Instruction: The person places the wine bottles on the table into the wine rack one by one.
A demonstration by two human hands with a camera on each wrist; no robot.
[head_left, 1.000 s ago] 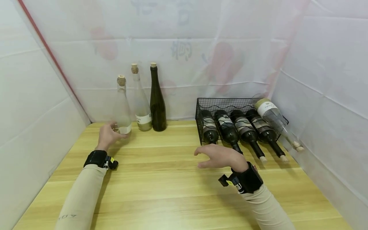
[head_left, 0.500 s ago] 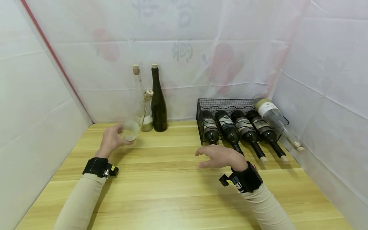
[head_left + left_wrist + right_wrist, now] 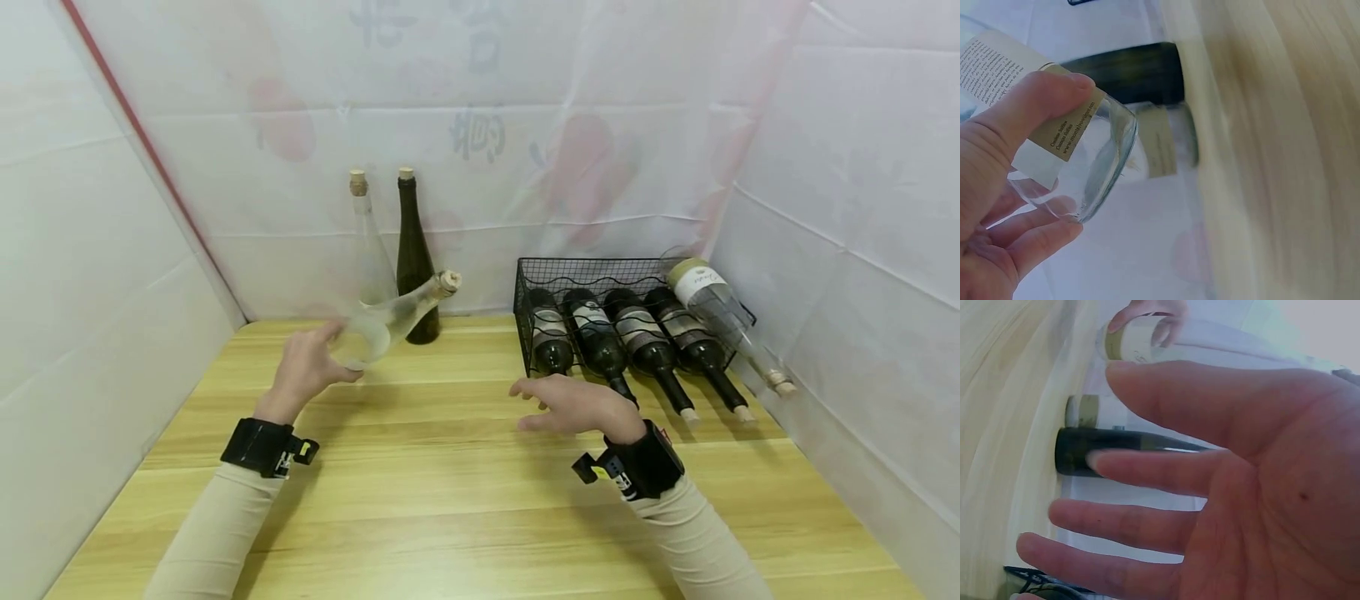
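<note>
My left hand (image 3: 306,365) grips a clear glass wine bottle (image 3: 401,319) near its base. The bottle leans far over, its corked neck pointing right and slightly up. In the left wrist view, the thumb presses on the bottle's label (image 3: 1060,134) and the fingers curl round the far side of the glass. Behind it stand a second clear corked bottle (image 3: 369,242) and a dark green corked bottle (image 3: 412,242), both upright. My right hand (image 3: 581,406) is held over the table in front of the rack, holding nothing, with fingers spread in the right wrist view.
A black wire rack (image 3: 519,317) at the back right holds several dark bottles (image 3: 600,333) lying with necks toward me. Another clear bottle (image 3: 712,304) lies at its right end, neck past the rack. White sheeting (image 3: 480,192) encloses the wooden table (image 3: 420,483).
My left hand has lifted the clear bottle from upright and tipped it over to the right, moving slightly right and nearer. The right hand has stayed almost in place.
</note>
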